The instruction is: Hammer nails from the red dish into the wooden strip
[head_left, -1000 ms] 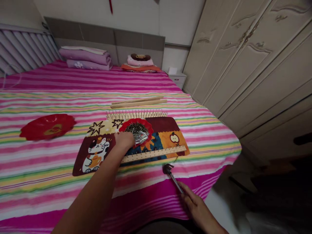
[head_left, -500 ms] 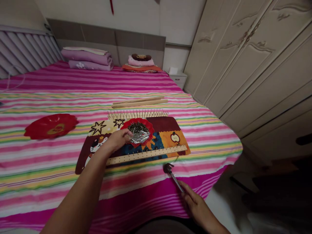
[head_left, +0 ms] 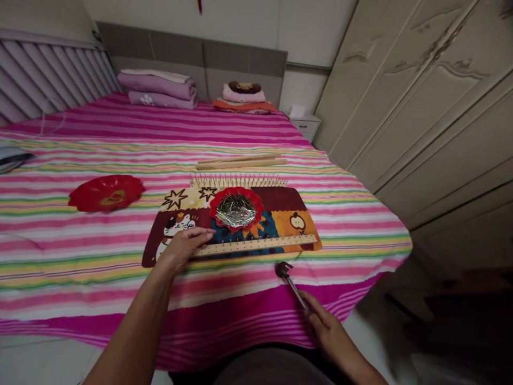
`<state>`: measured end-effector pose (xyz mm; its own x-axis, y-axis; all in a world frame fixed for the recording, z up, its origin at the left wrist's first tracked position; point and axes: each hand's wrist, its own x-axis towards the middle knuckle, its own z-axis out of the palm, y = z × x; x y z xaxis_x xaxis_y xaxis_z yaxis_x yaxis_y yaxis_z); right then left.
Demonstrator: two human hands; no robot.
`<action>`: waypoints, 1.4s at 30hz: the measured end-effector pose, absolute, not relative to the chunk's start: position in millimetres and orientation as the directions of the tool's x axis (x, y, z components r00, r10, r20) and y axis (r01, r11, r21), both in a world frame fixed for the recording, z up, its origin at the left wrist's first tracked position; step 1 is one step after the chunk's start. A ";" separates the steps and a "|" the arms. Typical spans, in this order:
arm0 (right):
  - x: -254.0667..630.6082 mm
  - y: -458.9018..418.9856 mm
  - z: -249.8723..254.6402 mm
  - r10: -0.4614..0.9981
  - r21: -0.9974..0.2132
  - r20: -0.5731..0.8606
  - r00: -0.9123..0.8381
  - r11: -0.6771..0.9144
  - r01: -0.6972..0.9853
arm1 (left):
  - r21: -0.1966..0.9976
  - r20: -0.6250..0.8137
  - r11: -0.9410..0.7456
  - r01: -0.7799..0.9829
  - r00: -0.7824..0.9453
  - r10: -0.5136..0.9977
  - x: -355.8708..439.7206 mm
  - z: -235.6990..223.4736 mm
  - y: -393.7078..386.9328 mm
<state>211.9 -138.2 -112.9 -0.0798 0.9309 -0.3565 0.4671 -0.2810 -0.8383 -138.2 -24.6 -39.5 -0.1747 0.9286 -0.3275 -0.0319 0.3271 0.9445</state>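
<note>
My left hand (head_left: 185, 247) is closed, thumb and fingers together, over the left end of a pale wooden strip (head_left: 252, 246); whatever lies in the pinch is too small to make out. Rows of holes run along the strip, and several nails stand up from its back row. Behind the strip, a red scalloped dish (head_left: 259, 206) holds a heap of metal nails (head_left: 236, 210). Dish and strip both rest on a printed mat (head_left: 306, 207). My right hand (head_left: 326, 323) grips a hammer (head_left: 294, 289) by its handle, its dark head just in front of the mat's edge.
Behind the mat stands a strip bristling with nails (head_left: 240, 181), and farther back lie bare wooden slats (head_left: 242, 161). A red plate (head_left: 106, 193) sits to the left on the striped bed cover (head_left: 100, 240). Folded bedding (head_left: 158, 91) lies by the headboard; a wardrobe (head_left: 425, 117) stands at right.
My left hand has come out of the dish of nails and moved down to the strip's left end. The hammer stays in my right hand, and the whole view has shifted slightly.
</note>
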 end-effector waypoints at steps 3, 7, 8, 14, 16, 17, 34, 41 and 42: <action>212.6 -137.9 -114.6 0.928 -0.826 -0.365 -0.071 -0.287 0.486 | 0.956 -0.292 0.291 -0.043 -0.261 0.920 -134.8 -48.1 -24.3; 212.7 -139.5 -113.8 0.925 -0.835 -0.366 -0.097 -0.280 0.474 | 0.959 -0.250 0.280 0.041 -0.341 0.906 -129.7 -60.8 -23.1; 212.2 -140.7 -112.9 0.925 -0.839 -0.367 -0.101 -0.282 0.466 | 0.956 -0.234 0.280 0.088 -0.351 0.907 -128.7 -62.8 -23.5; 204.8 -148.4 -100.5 0.927 -0.870 -0.345 -0.144 -0.259 0.419 | 0.872 -0.114 0.266 0.410 -0.359 0.926 -125.4 -60.6 -30.3; 200.5 -147.7 -93.6 0.925 -0.875 -0.341 -0.166 -0.247 0.417 | 0.850 -0.108 0.269 0.453 -0.351 0.930 -125.2 -58.3 -32.1; 198.1 -146.8 -89.8 0.925 -0.876 -0.337 -0.175 -0.240 0.419 | 0.843 -0.108 0.272 0.464 -0.348 0.931 -125.1 -57.6 -32.8; 126.5 -107.0 -23.3 0.888 -0.924 -0.270 -0.372 -0.129 0.361 | 0.770 -0.032 0.199 0.606 -0.275 0.961 -122.6 -70.5 -40.3; 87.3 -74.0 -12.6 0.899 -0.948 -0.167 -0.406 -0.034 0.316 | 0.769 -0.053 0.215 0.602 -0.276 0.960 -121.0 -68.1 -41.8; 85.0 -71.8 -13.8 0.900 -0.948 -0.159 -0.407 -0.024 0.318 | 0.766 -0.051 0.214 0.606 -0.274 0.960 -120.9 -67.9 -41.9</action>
<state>85.0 -71.8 -13.8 -0.4070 0.8995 -0.1588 0.3176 -0.0236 -0.9479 -120.9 -41.9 -67.9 -0.2735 0.9605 -0.0514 0.6063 0.2136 0.7660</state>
